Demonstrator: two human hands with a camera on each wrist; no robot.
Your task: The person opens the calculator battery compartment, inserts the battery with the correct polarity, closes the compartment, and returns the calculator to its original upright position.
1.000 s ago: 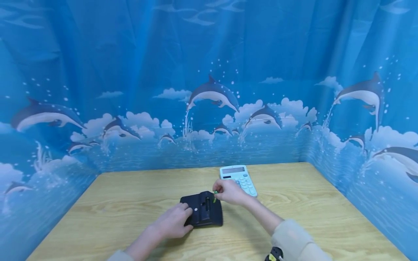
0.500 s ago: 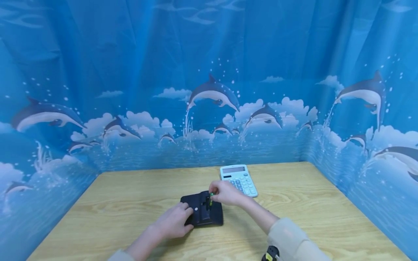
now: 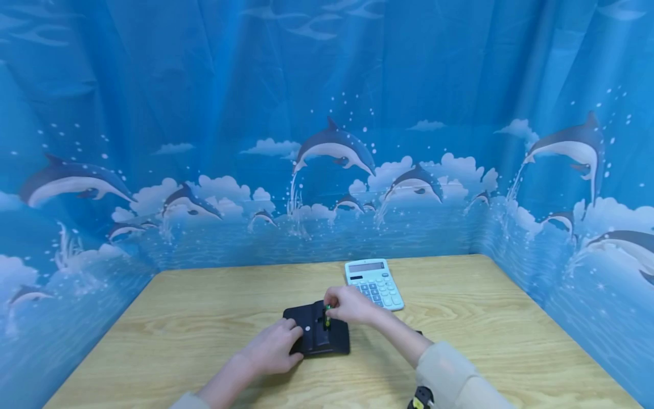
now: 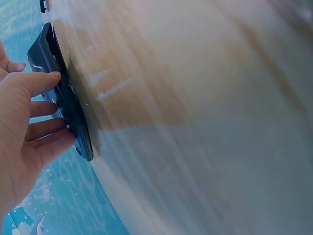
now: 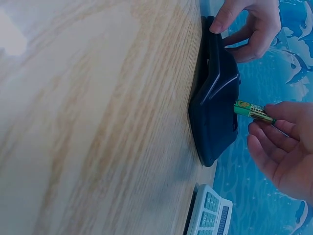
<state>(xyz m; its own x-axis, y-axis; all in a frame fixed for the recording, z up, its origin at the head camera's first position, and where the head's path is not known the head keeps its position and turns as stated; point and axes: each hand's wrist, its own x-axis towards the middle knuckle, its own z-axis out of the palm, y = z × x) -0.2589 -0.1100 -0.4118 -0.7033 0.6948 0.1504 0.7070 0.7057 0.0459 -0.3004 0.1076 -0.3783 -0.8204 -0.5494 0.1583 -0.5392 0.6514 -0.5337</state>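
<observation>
A black flat device (image 3: 334, 338) with an open battery slot on its upper face lies on the wooden table. My left hand (image 3: 273, 346) holds its left side, the thumb at the near edge and the fingers over the top; the left wrist view shows this hand (image 4: 29, 112) along the device (image 4: 73, 110) as well. Between thumb and fingers, my right hand (image 3: 352, 305) pinches a small green battery (image 5: 252, 111). The battery's far end meets the device (image 5: 215, 112) at the slot; how deep it sits is hidden.
Behind the right hand lies a light blue calculator (image 3: 375, 284), partly covered by that hand. Something small and dark (image 3: 419, 333) peeks out beside the right forearm. A blue dolphin-print curtain (image 3: 327, 216) hangs at the table's back and sides.
My right hand has moved a little left and brought the green battery from beside the slot to the slot. The left hand and black device stay in place.
</observation>
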